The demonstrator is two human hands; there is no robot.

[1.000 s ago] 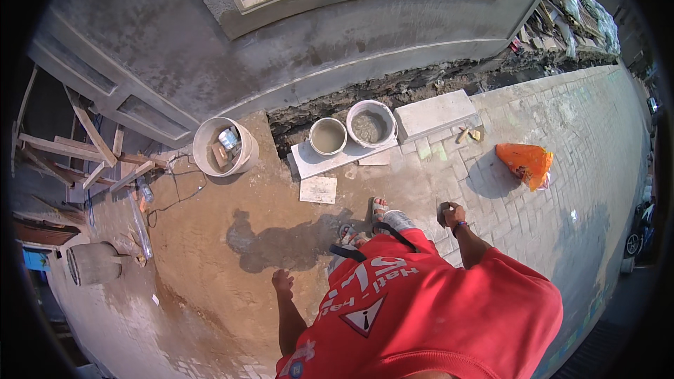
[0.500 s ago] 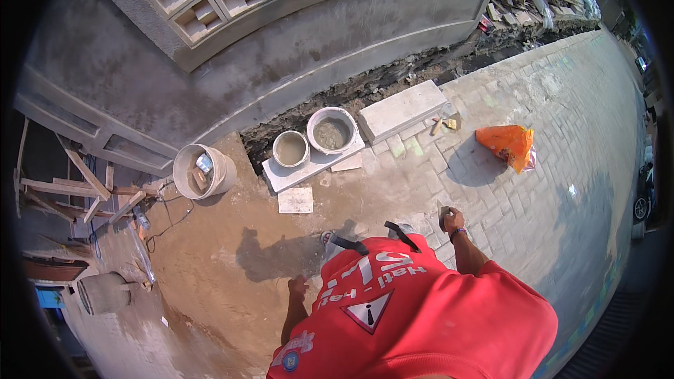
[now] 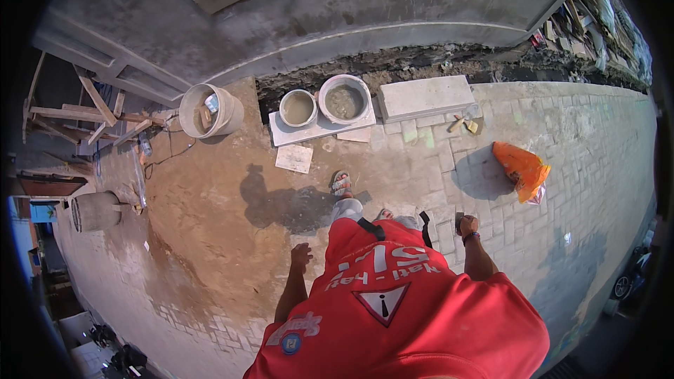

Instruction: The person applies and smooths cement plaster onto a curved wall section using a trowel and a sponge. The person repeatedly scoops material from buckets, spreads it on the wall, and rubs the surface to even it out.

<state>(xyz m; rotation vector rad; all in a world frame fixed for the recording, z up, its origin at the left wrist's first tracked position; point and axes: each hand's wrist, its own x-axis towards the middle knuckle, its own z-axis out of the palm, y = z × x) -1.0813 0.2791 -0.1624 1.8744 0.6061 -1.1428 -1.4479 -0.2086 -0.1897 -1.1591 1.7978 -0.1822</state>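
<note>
My right hand [image 3: 469,227] is closed round a small trowel [image 3: 458,222], whose dark blade shows beside the fingers; its handle is hidden in the grip. It hangs over the paving at my right side. My left hand [image 3: 301,255] hangs at my left above the sand, with nothing seen in it and its fingers loosely apart. Ahead, a small bucket [image 3: 298,108] and a larger bucket [image 3: 345,100], both with grey wet mix inside, stand side by side on a pale slab [image 3: 323,130]. My sandalled foot [image 3: 342,184] is on the ground before them.
A pale block [image 3: 427,98] lies along the trench [image 3: 393,62] by the grey wall [image 3: 295,21]. Near it are a brush [image 3: 456,125] and a yellow sponge [image 3: 472,127]. An orange bag [image 3: 518,168] sits on the pavers. At left are a white bucket [image 3: 210,112], spread sand [image 3: 203,203] and timber [image 3: 98,102].
The view has tilted and turned, and one foot now shows ahead of my body. Both hands hang at my sides, the trowel still in my right hand.
</note>
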